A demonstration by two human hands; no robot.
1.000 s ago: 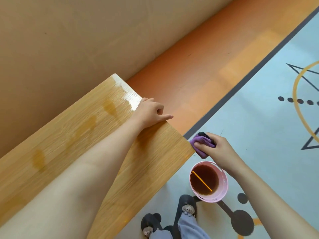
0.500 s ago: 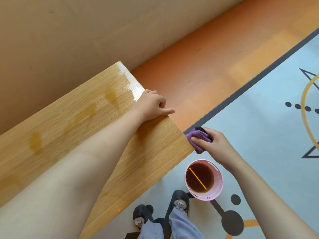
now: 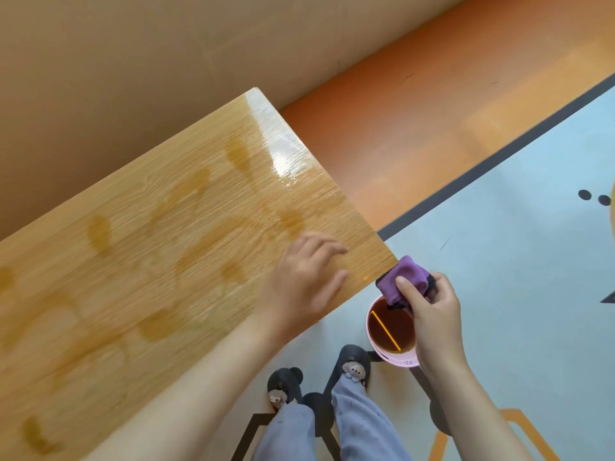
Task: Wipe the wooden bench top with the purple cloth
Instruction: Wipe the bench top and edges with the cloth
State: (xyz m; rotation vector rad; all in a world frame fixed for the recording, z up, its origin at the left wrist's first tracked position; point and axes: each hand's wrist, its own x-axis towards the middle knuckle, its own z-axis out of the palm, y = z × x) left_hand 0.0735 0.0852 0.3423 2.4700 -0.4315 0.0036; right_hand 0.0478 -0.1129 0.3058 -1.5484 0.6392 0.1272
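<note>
My right fingers (image 3: 407, 287) are curled round the bunched purple cloth (image 3: 404, 271), with the thumb pressed on top. They hold it right at the near corner of the wooden bench (image 3: 149, 261). Just under these fingers, a pink bowl (image 3: 407, 361) of brown liquid stands on the floor. My left fingers (image 3: 319, 251) are loosely spread and hold nothing. They are over the bench top just left of the cloth, too blurred for me to tell whether they touch the wood. Left of and beyond them, the bench top carries brownish wet smears (image 3: 100, 232) and a glossy patch toward the far corner.
</note>
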